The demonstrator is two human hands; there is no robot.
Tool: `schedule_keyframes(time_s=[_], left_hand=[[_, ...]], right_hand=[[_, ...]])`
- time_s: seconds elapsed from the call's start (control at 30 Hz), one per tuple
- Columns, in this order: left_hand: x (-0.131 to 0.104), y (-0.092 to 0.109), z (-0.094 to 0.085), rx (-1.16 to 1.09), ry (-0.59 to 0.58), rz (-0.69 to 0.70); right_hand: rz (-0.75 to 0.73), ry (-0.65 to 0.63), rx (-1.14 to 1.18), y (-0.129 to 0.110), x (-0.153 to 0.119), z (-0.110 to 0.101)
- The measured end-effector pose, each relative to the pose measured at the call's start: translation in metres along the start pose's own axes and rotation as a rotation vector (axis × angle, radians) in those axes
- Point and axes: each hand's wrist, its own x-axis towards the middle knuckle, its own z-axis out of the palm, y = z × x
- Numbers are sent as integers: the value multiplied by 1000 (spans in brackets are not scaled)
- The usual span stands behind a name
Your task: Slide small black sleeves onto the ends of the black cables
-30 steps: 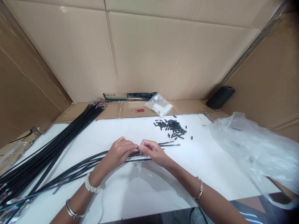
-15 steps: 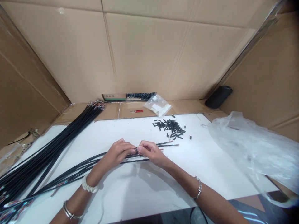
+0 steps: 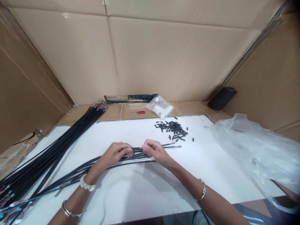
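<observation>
Several black cables (image 3: pixel 93 162) run from the lower left across the white tabletop and pass under both hands. My left hand (image 3: pixel 120 151) pinches one black cable between thumb and fingers. A short way to its right, my right hand (image 3: pixel 154 151) is closed in a pinch at that cable's end, where a pale bit shows at the fingertips; the fingers hide the rest. Two cable ends with bare coloured wires (image 3: pixel 178 146) stick out beyond my right hand. Just behind the hands lies a loose heap of short black tube pieces (image 3: pixel 174 128).
A thick bundle of black cables (image 3: pixel 63 142) lies along the left. Red-handled snips (image 3: pixel 140 112) and a clear plastic bag (image 3: pixel 160 107) rest at the back edge. A black roll (image 3: pixel 222 98) leans in the right corner, with crumpled plastic sheeting (image 3: pixel 255 153) nearer. Cardboard walls (image 3: pixel 150 53) enclose the table.
My hands have drawn apart: the left slid back leftward along the cable, and the right shifted slightly right. More of the cables shows between them. The whole view has shifted a little.
</observation>
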Motion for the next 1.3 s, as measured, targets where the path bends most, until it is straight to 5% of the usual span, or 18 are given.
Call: schedule_keyframes(time_s=[0.47, 0.73, 1.07, 1.13, 1.3], left_hand=[[-2, -4, -11, -223, 0, -264], [-8, -15, -33, -158, -209, -329], [2, -10, -4, -146, -41, -246], [3, -9, 0, -129, -37, -251], [7, -10, 8, -73, -50, -231]], right_hand=[[51, 35, -8, 4, 7, -6], [70, 74, 4, 7, 10, -10], [110, 14, -136, 0, 12, -13], [35, 102, -183, -6, 14, -17], [-188, 597, -209, -55, 2, -57]])
